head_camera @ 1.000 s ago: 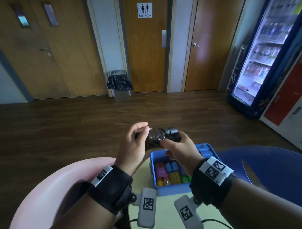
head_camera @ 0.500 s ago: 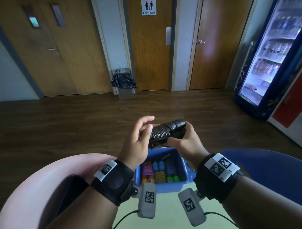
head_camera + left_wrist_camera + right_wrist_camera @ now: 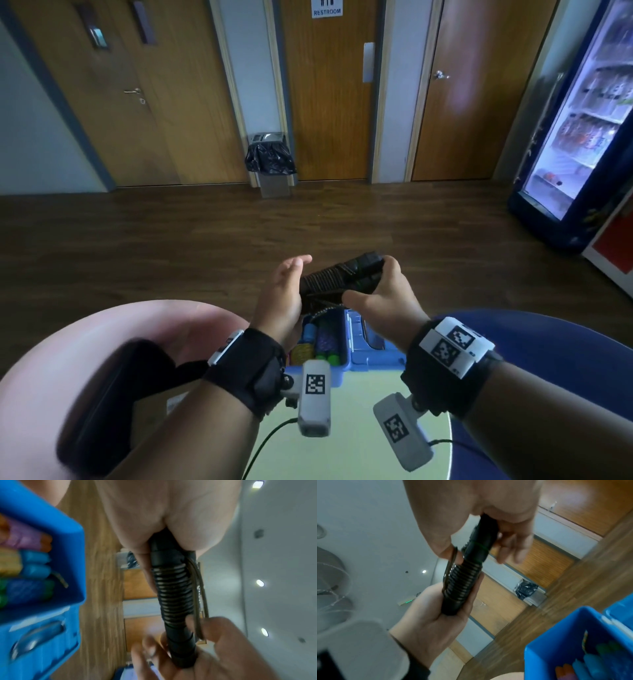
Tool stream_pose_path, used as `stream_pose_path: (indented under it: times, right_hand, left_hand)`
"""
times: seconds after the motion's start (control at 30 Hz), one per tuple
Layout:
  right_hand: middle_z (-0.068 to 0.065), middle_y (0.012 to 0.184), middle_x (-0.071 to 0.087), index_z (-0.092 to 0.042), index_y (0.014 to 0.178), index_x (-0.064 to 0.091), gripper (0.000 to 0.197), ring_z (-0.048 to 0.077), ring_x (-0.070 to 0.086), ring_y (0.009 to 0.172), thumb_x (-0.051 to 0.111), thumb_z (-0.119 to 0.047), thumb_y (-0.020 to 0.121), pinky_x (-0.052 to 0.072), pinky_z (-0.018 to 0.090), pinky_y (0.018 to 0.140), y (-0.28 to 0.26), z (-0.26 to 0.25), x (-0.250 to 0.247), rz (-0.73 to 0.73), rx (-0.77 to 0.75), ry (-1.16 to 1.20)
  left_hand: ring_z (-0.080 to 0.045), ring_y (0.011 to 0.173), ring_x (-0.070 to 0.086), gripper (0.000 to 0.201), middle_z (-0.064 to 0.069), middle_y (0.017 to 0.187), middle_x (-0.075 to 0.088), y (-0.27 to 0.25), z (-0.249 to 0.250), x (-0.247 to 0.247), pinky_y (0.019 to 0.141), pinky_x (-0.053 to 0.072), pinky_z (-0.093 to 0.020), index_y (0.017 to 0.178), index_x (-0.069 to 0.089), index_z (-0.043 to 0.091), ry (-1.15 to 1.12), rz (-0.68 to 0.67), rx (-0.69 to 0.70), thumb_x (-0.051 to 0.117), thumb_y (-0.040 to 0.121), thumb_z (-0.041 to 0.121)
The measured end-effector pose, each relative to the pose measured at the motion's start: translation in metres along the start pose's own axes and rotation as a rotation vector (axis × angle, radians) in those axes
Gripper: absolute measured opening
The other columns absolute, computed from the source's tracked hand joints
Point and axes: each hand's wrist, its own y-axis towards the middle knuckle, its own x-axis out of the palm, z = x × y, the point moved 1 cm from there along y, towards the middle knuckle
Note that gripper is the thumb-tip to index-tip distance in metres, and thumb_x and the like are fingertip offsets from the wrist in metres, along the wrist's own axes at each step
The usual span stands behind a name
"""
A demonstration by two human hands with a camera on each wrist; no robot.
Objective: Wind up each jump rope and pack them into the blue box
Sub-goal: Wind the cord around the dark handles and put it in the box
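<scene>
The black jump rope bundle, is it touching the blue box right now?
Apart. In the head view the black jump rope bundle is held by both hands above the blue box; the right wrist view shows floor between them.

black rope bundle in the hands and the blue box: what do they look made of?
Jump rope: handles look like matte black plastic with moulded rings; the cord wound round them is thin and glossy, probably coated cable or PVC, can't tell which. Blue box: smooth moulded plastic, slight sheen, rounded rim.
</scene>
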Motion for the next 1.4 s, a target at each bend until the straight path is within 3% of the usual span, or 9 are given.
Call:
stream_pose_path:
  times: [0.13, 0.27, 0.4, 0.57, 0.73, 0.93, 1.2, 1.27, 1.4]
  right_hand:
    - [-0.004, 0.099, 0.062, -0.023, 0.103, 0.058, 0.059, 0.016, 0.064, 0.090, 0.069, -0.057, 0.056, 0.055, 0.034, 0.075, 0.011, 0.007, -0.013, -0.056, 0.005, -0.303]
    - [0.002, 0.098, 0.055, -0.015, 0.098, 0.049, 0.039, 0.017, 0.057, 0.080, 0.065, -0.038, 0.071, 0.044, 0.027, 0.061, 0.014, 0.000, -0.024, -0.093, -0.022, -0.442]
    - [0.002, 0.092, 0.059, -0.012, 0.099, 0.049, 0.025, 0.009, 0.054, 0.072, 0.060, -0.021, 0.079, 0.036, 0.021, 0.049, 0.019, 0.001, -0.032, -0.158, -0.002, -0.468]
    - [-0.005, 0.090, 0.064, -0.019, 0.102, 0.056, 0.033, 0.006, 0.059, 0.075, 0.072, -0.028, 0.074, 0.039, 0.018, 0.052, 0.016, 0.006, -0.037, -0.106, 0.034, -0.264]
    - [-0.002, 0.084, 0.072, -0.019, 0.095, 0.071, 0.042, 0.011, 0.066, 0.069, 0.073, -0.037, 0.057, 0.046, 0.019, 0.050, 0.020, 0.020, -0.022, -0.072, 0.181, -0.008]
    - [0.004, 0.094, 0.070, -0.013, 0.102, 0.065, 0.053, 0.012, 0.065, 0.072, 0.075, -0.029, 0.053, 0.046, 0.018, 0.050, 0.021, 0.034, -0.004, 0.036, 0.277, 0.228]
    - [0.008, 0.067, 0.051, -0.006, 0.079, 0.062, 0.030, 0.019, 0.047, 0.062, 0.074, -0.019, 0.055, 0.034, 0.029, 0.056, 0.019, 0.041, 0.007, -0.059, 0.463, 0.426]
    - [0.003, 0.065, 0.056, -0.006, 0.079, 0.061, 0.011, 0.011, 0.049, 0.051, 0.069, -0.006, 0.073, 0.038, 0.022, 0.048, 0.018, 0.038, 0.003, -0.032, 0.358, 0.401]
    - [0.002, 0.092, 0.070, -0.019, 0.098, 0.060, 0.035, 0.014, 0.065, 0.072, 0.072, -0.019, 0.065, 0.051, 0.025, 0.054, 0.014, 0.028, -0.002, 0.088, 0.181, 0.263]
  left_hand:
    - [0.004, 0.075, 0.059, 0.020, 0.007, 0.089, 0.070, -0.013, 0.022, 0.010, 0.071, 0.042, -0.017, 0.096, 0.068, 0.016, 0.304, 0.112, 0.353, 0.053, 0.102, 0.027]
    - [0.007, 0.062, 0.057, 0.013, 0.021, 0.065, 0.065, -0.030, 0.032, 0.027, 0.058, 0.040, -0.011, 0.095, 0.065, 0.014, 0.433, 0.019, 0.454, 0.055, 0.101, 0.022]
    - [-0.008, 0.077, 0.067, 0.007, 0.013, 0.082, 0.072, -0.037, 0.029, 0.031, 0.069, 0.050, -0.027, 0.092, 0.062, 0.029, 0.543, -0.031, 0.535, 0.059, 0.098, 0.032]
    - [0.000, 0.059, 0.058, 0.017, 0.017, 0.062, 0.065, -0.030, 0.030, 0.026, 0.057, 0.040, -0.015, 0.082, 0.064, 0.020, 0.539, 0.052, 0.554, 0.067, 0.092, 0.034]
    - [-0.004, 0.048, 0.048, 0.053, 0.014, 0.044, 0.049, -0.029, 0.019, 0.027, 0.048, 0.033, -0.014, 0.052, 0.044, 0.020, 0.578, 0.177, 0.285, 0.059, 0.092, 0.052]
    - [0.010, 0.082, 0.059, 0.017, 0.013, 0.090, 0.068, -0.039, -0.001, 0.032, 0.073, 0.039, -0.001, 0.104, 0.066, 0.015, 0.313, 0.130, 0.312, 0.053, 0.102, 0.025]
    - [-0.005, 0.089, 0.064, 0.014, 0.008, 0.094, 0.070, -0.034, 0.000, 0.031, 0.078, 0.047, -0.016, 0.100, 0.061, 0.019, 0.426, 0.044, 0.503, 0.047, 0.104, 0.018]
    - [0.005, 0.093, 0.062, 0.017, 0.013, 0.099, 0.068, -0.037, -0.001, 0.034, 0.080, 0.041, -0.006, 0.109, 0.062, 0.015, 0.344, 0.104, 0.456, 0.045, 0.105, 0.016]
    - [-0.003, 0.105, 0.056, 0.023, 0.016, 0.108, 0.063, -0.029, -0.009, 0.037, 0.084, 0.038, -0.003, 0.116, 0.061, 0.024, 0.189, 0.267, 0.220, 0.041, 0.105, 0.031]
